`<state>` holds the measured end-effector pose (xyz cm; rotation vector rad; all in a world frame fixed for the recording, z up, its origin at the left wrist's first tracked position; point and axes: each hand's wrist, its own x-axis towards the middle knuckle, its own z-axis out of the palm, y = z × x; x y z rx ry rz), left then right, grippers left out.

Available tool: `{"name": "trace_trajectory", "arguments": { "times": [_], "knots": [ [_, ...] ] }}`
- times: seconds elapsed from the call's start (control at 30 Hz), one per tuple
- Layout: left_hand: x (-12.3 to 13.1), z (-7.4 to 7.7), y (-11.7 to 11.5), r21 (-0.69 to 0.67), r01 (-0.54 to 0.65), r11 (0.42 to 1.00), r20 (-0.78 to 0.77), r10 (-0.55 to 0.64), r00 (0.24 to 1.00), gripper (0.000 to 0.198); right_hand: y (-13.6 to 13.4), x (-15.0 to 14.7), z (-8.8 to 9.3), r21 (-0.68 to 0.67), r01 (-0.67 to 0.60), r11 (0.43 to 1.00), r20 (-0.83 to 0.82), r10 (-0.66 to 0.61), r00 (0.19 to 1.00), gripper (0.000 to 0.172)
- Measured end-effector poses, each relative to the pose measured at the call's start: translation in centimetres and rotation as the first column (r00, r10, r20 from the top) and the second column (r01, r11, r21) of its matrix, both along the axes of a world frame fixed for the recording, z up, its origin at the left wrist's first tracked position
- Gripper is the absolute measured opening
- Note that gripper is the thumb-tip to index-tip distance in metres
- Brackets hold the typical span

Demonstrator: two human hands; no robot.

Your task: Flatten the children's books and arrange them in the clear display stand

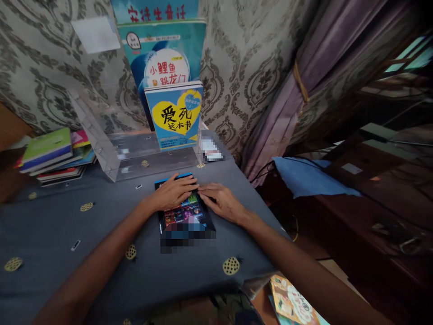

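Note:
A dark book [185,212] with a blue top edge and small colourful pictures on its cover lies flat on the cloth-covered table. My left hand [174,192] rests palm down across its upper part, fingers stretched out and pointing right. At the book's right edge, my right hand [223,203] touches down with its fingers extended, the tips close to those of the left. The thumb side of this hand lies along the edge. Both hands cover some of the cover, and its lower end is blurred by pixels.
Behind the book, a clear acrylic rack [110,164] holds a blue book with a yellow heart [176,117] and taller picture books [165,49]. A book stack [57,153] is at left. Beyond the table's right edge hang a blue cloth [304,178] and a purple curtain [280,108].

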<state>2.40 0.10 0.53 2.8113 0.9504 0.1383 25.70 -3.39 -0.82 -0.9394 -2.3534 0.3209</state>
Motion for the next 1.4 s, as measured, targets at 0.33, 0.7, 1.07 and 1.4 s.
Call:
{"name": "trace_trajectory", "arguments": {
  "times": [0.33, 0.7, 1.07, 1.4],
  "knots": [
    [-0.1, 0.7, -0.4, -0.044, 0.036, 0.998, 0.036, -0.035, 0.999, 0.041, 0.1, 0.2, 0.2, -0.053, -0.002, 0.999, -0.031, 0.000, 1.000, 0.029],
    [0.2, 1.9, -1.2, -0.102, 0.084, 0.991, 0.051, -0.079, 0.996, 0.037, 0.0, 0.3, 0.5, -0.082, -0.017, 0.997, -0.041, 0.013, 0.999, 0.038],
    [1.0, 2.9, -2.3, -0.110, 0.169, 0.979, 0.050, -0.165, 0.985, 0.031, 0.1, 0.7, 0.3, -0.121, 0.132, 0.984, -0.114, -0.146, 0.983, 0.044],
    [2.2, 4.2, -4.5, -0.136, 0.224, 0.965, 0.045, -0.219, 0.975, 0.030, -0.3, 0.2, 0.9, -0.204, 0.042, 0.978, -0.159, -0.076, 0.984, 0.044]
  ]
}}
